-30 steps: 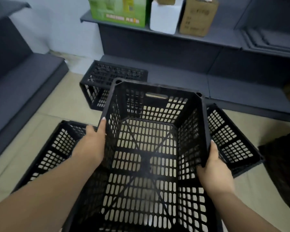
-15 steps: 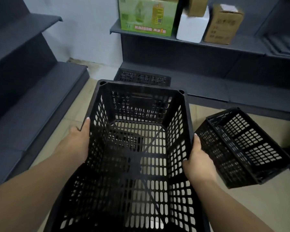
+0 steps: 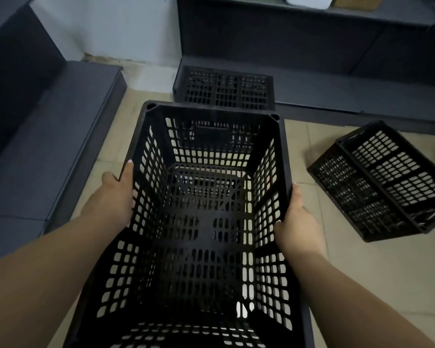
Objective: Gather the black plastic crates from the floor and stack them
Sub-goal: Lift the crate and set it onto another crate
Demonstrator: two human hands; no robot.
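Observation:
I hold a black perforated plastic crate (image 3: 206, 197) open side up in the middle of the view. My left hand (image 3: 113, 197) grips its left rim and my right hand (image 3: 296, 219) grips its right rim. Through its slotted bottom I see dark shapes of another crate beneath; whether they touch I cannot tell. A second crate (image 3: 224, 87) lies on its side at the foot of the far shelf. A third crate (image 3: 382, 179) lies tipped on the tan floor to the right.
Dark grey shelving (image 3: 43, 126) runs along the left, with a low base step. More grey shelving (image 3: 337, 54) crosses the back, with boxes on it at the top edge. Tan floor tiles (image 3: 362, 272) show to the right of my arm.
The view has tilted down and shifted left. The held crate has moved left over the crate that lay on the floor at my left, which is now hidden beneath it.

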